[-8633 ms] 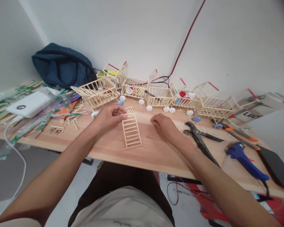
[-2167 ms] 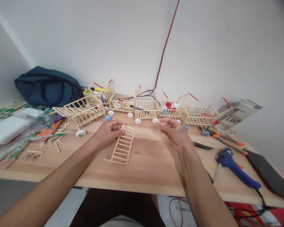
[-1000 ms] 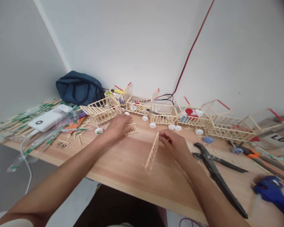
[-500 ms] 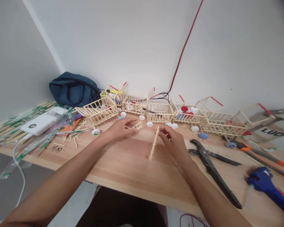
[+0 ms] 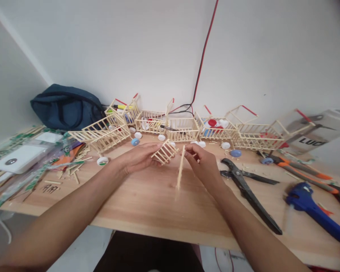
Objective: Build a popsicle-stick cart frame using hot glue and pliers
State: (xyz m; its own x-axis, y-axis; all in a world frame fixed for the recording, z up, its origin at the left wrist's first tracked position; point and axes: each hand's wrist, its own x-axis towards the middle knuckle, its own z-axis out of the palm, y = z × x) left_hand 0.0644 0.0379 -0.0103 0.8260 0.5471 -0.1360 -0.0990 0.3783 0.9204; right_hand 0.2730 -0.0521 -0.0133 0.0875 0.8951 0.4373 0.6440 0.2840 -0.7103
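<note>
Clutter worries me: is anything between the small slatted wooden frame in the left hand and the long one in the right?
Nothing visible stands between the small pale slatted wooden frame in the left hand and the long pale wooden frame, seen nearly edge-on, in the right hand. The large black pliers lie farther right.

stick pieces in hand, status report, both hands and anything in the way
Left hand holding small stick frame. Right hand pinching flat stick panel, nearly edge-on. Black pliers off to the right, not between pieces.
</note>
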